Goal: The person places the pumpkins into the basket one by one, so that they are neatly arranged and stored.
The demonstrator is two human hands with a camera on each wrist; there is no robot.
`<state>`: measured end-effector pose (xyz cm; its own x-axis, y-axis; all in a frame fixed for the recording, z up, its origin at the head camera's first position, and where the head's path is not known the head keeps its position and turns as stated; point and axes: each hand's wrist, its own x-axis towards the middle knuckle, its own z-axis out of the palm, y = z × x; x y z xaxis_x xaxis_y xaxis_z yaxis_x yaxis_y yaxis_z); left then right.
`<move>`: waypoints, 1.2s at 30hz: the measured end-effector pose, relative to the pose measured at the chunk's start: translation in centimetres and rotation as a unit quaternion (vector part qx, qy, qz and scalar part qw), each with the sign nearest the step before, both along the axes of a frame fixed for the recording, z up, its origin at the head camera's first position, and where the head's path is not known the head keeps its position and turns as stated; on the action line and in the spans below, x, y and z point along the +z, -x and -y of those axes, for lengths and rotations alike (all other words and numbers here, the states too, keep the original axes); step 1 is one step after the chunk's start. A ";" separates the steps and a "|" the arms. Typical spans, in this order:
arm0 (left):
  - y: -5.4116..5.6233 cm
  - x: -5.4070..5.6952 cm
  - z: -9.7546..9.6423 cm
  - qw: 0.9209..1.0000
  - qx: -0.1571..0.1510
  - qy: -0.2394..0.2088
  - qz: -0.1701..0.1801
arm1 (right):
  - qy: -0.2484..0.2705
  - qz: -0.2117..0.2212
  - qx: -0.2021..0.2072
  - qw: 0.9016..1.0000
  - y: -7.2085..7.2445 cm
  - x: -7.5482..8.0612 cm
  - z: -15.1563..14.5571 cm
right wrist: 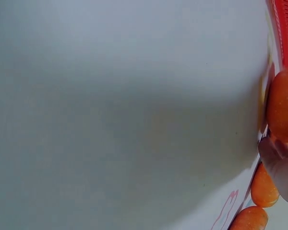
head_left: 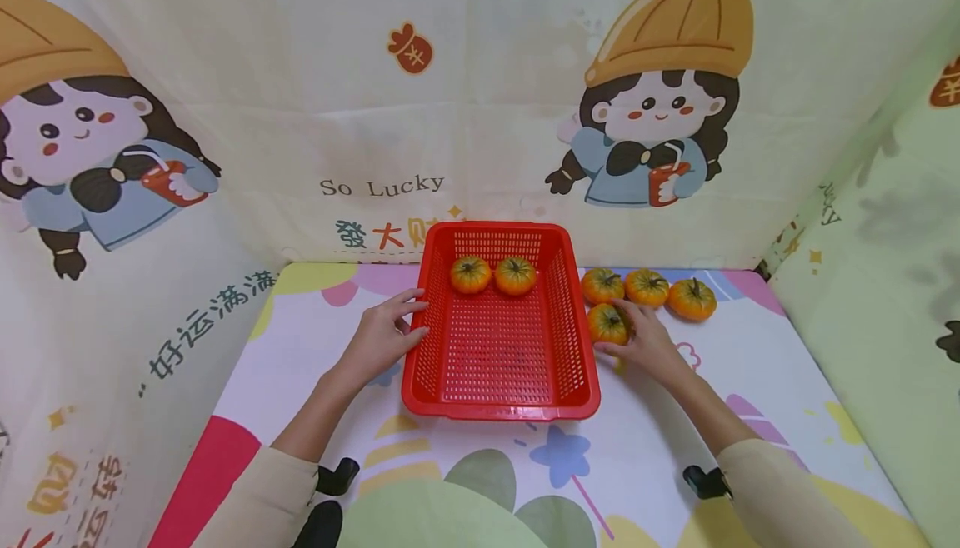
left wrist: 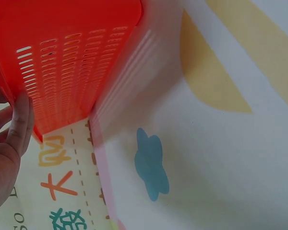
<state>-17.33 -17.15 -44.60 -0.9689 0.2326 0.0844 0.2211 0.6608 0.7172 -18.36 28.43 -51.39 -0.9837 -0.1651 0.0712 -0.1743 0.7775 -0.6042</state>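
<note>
1. Red plastic basket [head_left: 497,356], rectangular, its walls slotted; your left hand [head_left: 378,337] grips its left rim;
2. your right hand [head_left: 647,341] has fingers curled round a ribbed orange pumpkin [head_left: 606,326], just beside the basket;
3. two squat pumpkins [head_left: 470,276] sit inside, at the far end; three stemmed pumpkins [head_left: 647,288] line the printed tablecloth [head_left: 637,431].

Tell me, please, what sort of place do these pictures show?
Probably an indoor tabletop setup arranged for recording, perhaps in a corner. Cartoon-printed sheets stand behind and beside the brightly patterned table, where a red basket and small pumpkins are laid out.
</note>
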 end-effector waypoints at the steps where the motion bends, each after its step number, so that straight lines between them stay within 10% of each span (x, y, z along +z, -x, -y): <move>1: 0.0 0.0 0.0 1.000 0.000 -0.001 0.002 | 0.001 0.002 0.002 1.000 0.0 -0.1 0.0; 36: -0.1 0.0 0.0 1.000 -0.005 -0.001 -0.010 | 0.005 0.014 0.025 1.000 0.2 0.1 0.2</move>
